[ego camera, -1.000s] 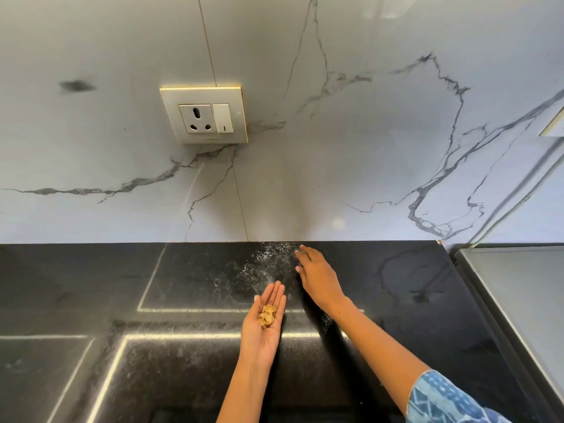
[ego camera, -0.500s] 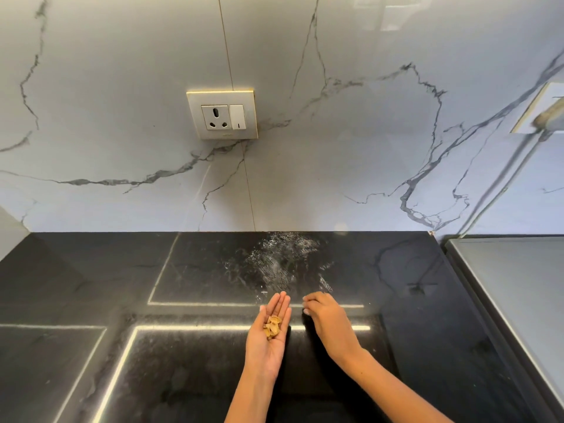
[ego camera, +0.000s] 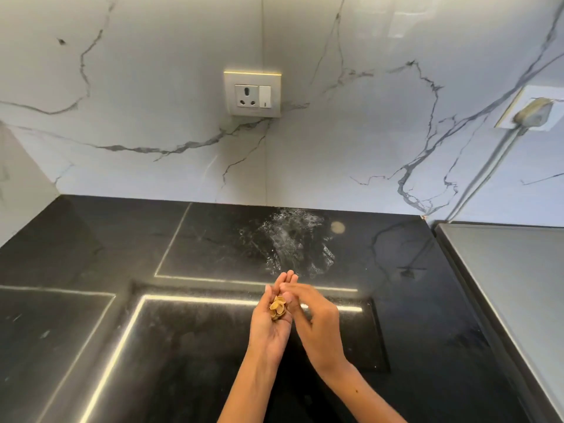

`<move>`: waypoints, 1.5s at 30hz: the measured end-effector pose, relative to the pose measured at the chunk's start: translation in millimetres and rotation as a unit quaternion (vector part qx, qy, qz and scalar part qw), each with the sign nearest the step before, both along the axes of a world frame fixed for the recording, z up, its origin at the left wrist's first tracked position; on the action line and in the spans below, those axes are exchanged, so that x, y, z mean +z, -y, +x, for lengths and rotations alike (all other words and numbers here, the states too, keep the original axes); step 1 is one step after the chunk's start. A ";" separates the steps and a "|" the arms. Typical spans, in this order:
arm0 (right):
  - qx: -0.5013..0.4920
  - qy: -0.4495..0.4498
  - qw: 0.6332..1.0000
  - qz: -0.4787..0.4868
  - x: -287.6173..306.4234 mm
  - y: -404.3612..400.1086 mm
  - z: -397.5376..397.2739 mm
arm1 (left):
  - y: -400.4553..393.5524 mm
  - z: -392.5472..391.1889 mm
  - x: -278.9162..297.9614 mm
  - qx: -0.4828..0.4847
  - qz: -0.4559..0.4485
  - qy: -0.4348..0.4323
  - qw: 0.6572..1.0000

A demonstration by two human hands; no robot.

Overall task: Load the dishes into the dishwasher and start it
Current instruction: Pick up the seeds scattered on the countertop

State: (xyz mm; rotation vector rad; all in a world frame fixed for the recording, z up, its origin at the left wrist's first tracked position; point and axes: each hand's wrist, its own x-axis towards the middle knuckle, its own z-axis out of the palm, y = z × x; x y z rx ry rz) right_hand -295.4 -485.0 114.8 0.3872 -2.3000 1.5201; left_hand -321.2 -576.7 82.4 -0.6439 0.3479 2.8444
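No dish or dishwasher is in view. My left hand (ego camera: pixel 270 328) lies palm up over the black stone counter (ego camera: pixel 189 239), fingers nearly straight, carrying a small heap of tan nut shells (ego camera: pixel 277 308). My right hand (ego camera: pixel 317 328) is beside it, palm down. Its bent fingertips and thumb touch the left palm right by the shells. Whether they pinch a shell I cannot tell.
A wet, whitish smear (ego camera: pixel 293 239) marks the counter near the marble wall. A wall socket (ego camera: pixel 252 94) sits above it. At the right there is a plugged-in socket with cable (ego camera: pixel 534 112) and a grey steel surface (ego camera: pixel 518 285). A side wall (ego camera: pixel 18 178) closes the left corner.
My right hand drew back from the smeared spot on the counter and came against my left palm. The view shifted so that the socket sits further right.
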 end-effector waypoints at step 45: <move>0.299 0.699 0.647 0.065 -155.3 33.8 610.8 | -71.4 672.7 -102.4 0.689 0.103 0.330 0.637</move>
